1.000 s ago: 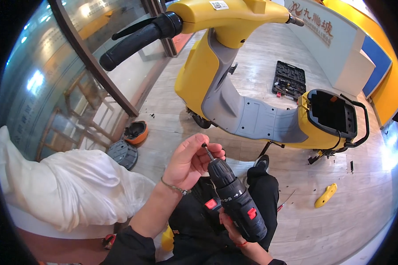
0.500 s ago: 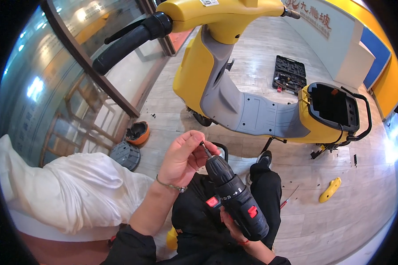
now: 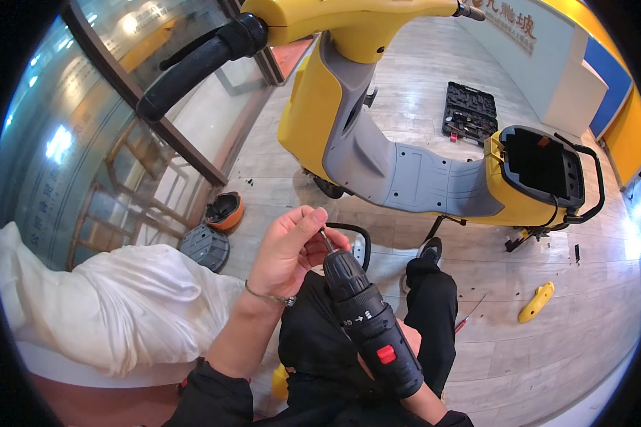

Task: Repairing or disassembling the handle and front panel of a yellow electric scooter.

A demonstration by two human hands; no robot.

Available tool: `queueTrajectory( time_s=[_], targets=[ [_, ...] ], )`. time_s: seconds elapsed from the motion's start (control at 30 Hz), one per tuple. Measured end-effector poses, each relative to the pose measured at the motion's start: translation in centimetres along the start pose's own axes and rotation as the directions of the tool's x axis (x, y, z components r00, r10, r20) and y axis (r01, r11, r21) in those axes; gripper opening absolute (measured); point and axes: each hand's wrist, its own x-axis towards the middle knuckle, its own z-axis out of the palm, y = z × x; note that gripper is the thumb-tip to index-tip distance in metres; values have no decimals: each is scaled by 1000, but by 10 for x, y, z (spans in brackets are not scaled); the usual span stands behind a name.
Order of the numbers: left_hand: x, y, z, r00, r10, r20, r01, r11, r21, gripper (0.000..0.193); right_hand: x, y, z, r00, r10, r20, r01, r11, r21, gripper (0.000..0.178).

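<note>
A black cordless drill (image 3: 370,327) with a red switch lies across my lap, its chuck pointing up and to the left. My right hand (image 3: 411,337) is closed around its handle, largely hidden beneath the drill body. A thin metal driver bit (image 3: 327,240) sticks out of the chuck. At the bit's tip, the thumb and fingers of my left hand (image 3: 292,245) are pinched together; whatever they hold is too small and covered to make out. Beyond my hands stands a yellow electric scooter (image 3: 303,107) with a grey footboard (image 3: 424,178) and an uncovered black seat compartment (image 3: 538,167).
On the floor are an open black tool case (image 3: 470,112), a red-handled screwdriver (image 3: 470,314), a yellow curved panel (image 3: 536,302), an orange helmet (image 3: 225,212) and a grey plastic cover (image 3: 206,249). White draped fabric (image 3: 135,306) is at left, beside a glass partition (image 3: 57,142).
The drill has rolled slightly in my right hand and its chuck has shifted a little left. My left hand has moved slightly left with it, still pinched at the bit's tip.
</note>
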Motion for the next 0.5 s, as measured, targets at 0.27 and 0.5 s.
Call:
queueTrajectory(
  time_s=[0.27, 0.5],
  targets=[
    [5, -4, 6, 993, 21, -119, -23, 1000, -17, 20, 9, -2, 2, 997, -60, 45, 61, 998, -12, 26],
    [33, 17, 30, 971, 171, -168, -171, 985, 15, 17, 24, 25, 50, 951, 127, 280, -235, 889, 394, 16]
  ],
)
